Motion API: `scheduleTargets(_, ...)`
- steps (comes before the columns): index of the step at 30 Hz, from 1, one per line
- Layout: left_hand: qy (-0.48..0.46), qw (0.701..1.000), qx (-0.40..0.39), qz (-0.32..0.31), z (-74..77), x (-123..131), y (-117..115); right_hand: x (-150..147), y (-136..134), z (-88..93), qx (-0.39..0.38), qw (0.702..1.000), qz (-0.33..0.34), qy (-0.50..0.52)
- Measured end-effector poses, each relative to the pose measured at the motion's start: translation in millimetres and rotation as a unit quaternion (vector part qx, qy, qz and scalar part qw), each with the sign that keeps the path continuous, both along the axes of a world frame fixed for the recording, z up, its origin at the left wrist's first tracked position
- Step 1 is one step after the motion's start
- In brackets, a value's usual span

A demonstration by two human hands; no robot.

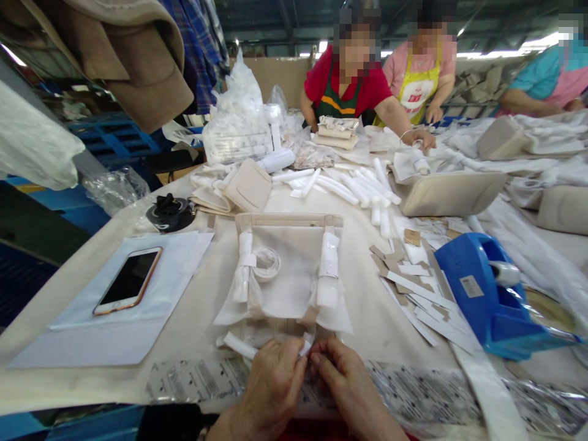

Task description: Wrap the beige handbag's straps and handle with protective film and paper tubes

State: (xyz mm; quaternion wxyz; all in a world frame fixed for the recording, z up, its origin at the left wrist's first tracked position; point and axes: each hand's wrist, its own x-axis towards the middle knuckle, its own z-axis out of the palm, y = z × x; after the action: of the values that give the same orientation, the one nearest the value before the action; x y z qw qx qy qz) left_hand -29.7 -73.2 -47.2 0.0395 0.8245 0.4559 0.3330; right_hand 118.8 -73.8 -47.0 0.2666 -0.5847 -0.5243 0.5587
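Both hands work close together at the middle of the table's near edge. The left hand [274, 375] pinches a short white strip [305, 345] between thumb and forefinger; the right hand [342, 376] has its fingers drawn together just beside it, though I cannot tell whether they grip anything. Directly beyond them, midway along the near edge, lies the beige bag [289, 220], white wrapping [327, 260] around its two straps and a coiled white band [267, 264] beside the left one. Printed clear plastic [197, 380] runs along the near edge of the table [193, 306], to both sides of the hands. Toward the left edge, a phone [130, 280] rests on white sheets [87, 346], with a black round object [169, 214] farther along that edge. Toward the right edge stands a blue holder [473, 288], with card strips [404, 282] on its left. White tubes [340, 190] lie heaped past the bag toward the far edge, where a co-worker's hand [422, 141] reaches in over another beige piece [452, 195]
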Motion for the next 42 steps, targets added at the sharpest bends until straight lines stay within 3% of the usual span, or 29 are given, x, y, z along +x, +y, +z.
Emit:
scheduleTargets(6,-0.050,0.994,-0.091,-0.014,0.8,-4.3,0.9,0.6,1.6,3.2,0.016,1.000,0.002,-0.012)
scheduleTargets(9,-0.092,0.979,-0.182,-0.009,5.2,-5.7,1.9,-0.8,1.4,7.8,0.029,0.999,-0.008,-0.017)
scheduleTargets(15,-0.187,0.890,-0.415,0.008,21.1,-7.6,5.8,-8.9,-2.0,2.4,0.043,0.998,-0.049,0.025)
scheduleTargets(18,-0.251,0.848,-0.467,0.015,21.8,-7.6,7.8,-14.1,-4.1,-8.2,0.052,0.995,-0.066,0.050)
scheduleTargets(22,-0.337,0.786,-0.518,0.022,18.0,-7.3,11.1,-23.8,-4.7,-23.8,0.039,0.981,-0.095,0.166)
scheduleTargets(25,-0.362,0.769,-0.526,0.036,20.1,-6.3,12.8,-30.2,-4.9,-29.3,0.033,0.972,-0.108,0.208)
scheduleTargets(32,-0.323,0.809,-0.491,0.022,23.2,-0.9,7.9,-38.2,-1.1,-20.8,0.024,0.948,-0.150,0.281)
scheduleTargets(34,-0.284,0.844,-0.454,0.026,19.9,-1.3,4.4,-39.3,0.0,-19.5,0.010,0.949,-0.160,0.271)
scheduleTargets(36,-0.189,0.908,-0.373,0.034,17.9,-2.8,0.3,-39.3,-1.3,-20.3,0.010,0.958,-0.166,0.234)
scheduleTargets(38,-0.065,0.967,-0.242,0.041,16.8,-3.2,-3.9,-37.1,-4.7,-22.9,0.022,0.969,-0.168,0.179)
scheduleTargets(40,0.028,0.991,-0.122,0.046,14.5,0.9,-6.8,-31.1,-7.4,-26.1,0.058,0.981,-0.158,0.098)
scheduleTargets(42,0.062,0.994,-0.059,0.063,9.7,12.5,-6.5,-20.4,-5.8,-28.7,0.120,0.983,-0.137,-0.002)
